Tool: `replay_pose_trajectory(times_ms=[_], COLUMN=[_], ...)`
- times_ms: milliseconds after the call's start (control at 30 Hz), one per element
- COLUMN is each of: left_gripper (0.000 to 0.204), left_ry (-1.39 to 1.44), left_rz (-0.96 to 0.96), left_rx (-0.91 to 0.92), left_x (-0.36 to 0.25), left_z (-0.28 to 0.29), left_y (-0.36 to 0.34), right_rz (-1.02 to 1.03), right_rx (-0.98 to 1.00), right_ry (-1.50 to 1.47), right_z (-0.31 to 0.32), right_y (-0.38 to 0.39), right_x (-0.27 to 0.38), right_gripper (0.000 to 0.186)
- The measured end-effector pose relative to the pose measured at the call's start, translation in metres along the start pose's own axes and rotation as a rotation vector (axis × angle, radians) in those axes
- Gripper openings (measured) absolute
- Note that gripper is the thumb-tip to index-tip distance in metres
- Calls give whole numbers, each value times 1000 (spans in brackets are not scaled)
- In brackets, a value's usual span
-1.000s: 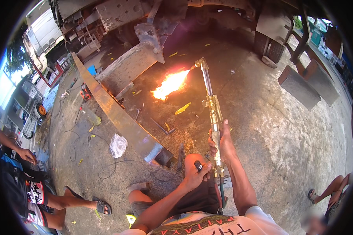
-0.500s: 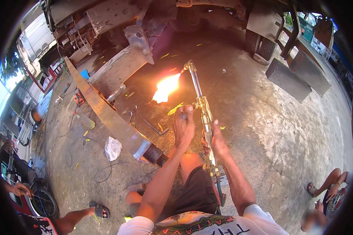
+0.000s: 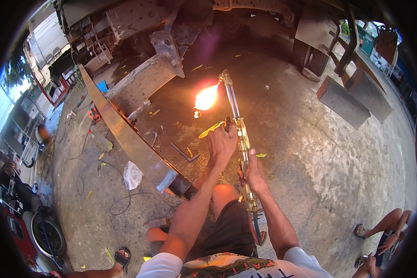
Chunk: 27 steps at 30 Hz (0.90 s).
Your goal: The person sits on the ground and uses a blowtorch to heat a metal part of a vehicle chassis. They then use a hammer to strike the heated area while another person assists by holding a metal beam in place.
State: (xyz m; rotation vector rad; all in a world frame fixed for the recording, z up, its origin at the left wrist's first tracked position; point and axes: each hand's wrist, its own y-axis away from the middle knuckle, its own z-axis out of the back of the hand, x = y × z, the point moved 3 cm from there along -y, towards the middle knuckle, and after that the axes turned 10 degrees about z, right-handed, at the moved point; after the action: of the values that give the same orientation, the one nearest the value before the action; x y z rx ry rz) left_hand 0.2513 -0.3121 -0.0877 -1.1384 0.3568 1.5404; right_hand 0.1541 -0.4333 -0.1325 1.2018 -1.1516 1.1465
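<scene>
A brass cutting torch [image 3: 243,134] with a long silver tube and angled head burns with a bright orange flame [image 3: 206,98] pointing left. My right hand [image 3: 255,172] is wrapped round its handle, above the hoses. Beside the torch's valve section is my left hand [image 3: 221,143], closed, with a small dark object [image 3: 227,122] showing at its fingers; its kind is unclear. My left fingers reach the side of the torch, but their tips are partly hidden. A long rusty steel beam [image 3: 125,134] lies to the left, its near end by my left forearm.
A dark hex key [image 3: 183,152] and a crumpled plastic bag [image 3: 132,175] lie on the concrete. Steel plates [image 3: 343,102] stand at the right. Heavy vehicle framework [image 3: 139,21] spans the far side. People's legs show at both lower corners, a motorcycle wheel [image 3: 48,234] at left.
The flame has become smaller. My left hand has turned and moved right, closer against the torch's valve section. At lower left the other person's leg has shifted down.
</scene>
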Motion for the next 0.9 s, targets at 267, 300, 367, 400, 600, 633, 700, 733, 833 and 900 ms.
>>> replay_pose_trajectory(times_ms=[267, 300, 367, 400, 600, 633, 700, 733, 833, 900], left_gripper=[56, 58, 62, 64, 61, 60, 58, 56, 51, 48], left_ry=[158, 151, 136, 138, 155, 199, 293, 343, 445, 504], left_rz=[21, 50, 106, 107, 152, 126, 86, 71, 70, 46], left_rx=[-98, -86, -60, -49, 102, 97, 70, 47, 2, -69], left_x=[-15, -15, -17, -20, -43, -44, -50, -54, -75, -91], left_z=[9, 10, 12, 14, 28, 25, 21, 19, 20, 24], left_y=[-3, -3, -3, -5, -4, -5, -6, -8, -11, -14], right_rz=[59, 58, 60, 62, 109, 125, 199, 235, 317, 370], right_rx=[23, 33, 28, 16, -27, -27, -49, -58, -85, -79], right_ry=[12, 12, 12, 11, 42, 54, 99, 122, 159, 158], right_z=[-2, 0, 1, 0, 6, 7, 7, 7, 11, 13], right_y=[3, 2, 3, 3, -5, -8, -10, -12, -23, -29], right_x=[27, 26, 28, 32, 40, 43, 55, 60, 74, 88], right_gripper=[74, 75, 75, 75, 76, 77, 77, 77, 78, 78])
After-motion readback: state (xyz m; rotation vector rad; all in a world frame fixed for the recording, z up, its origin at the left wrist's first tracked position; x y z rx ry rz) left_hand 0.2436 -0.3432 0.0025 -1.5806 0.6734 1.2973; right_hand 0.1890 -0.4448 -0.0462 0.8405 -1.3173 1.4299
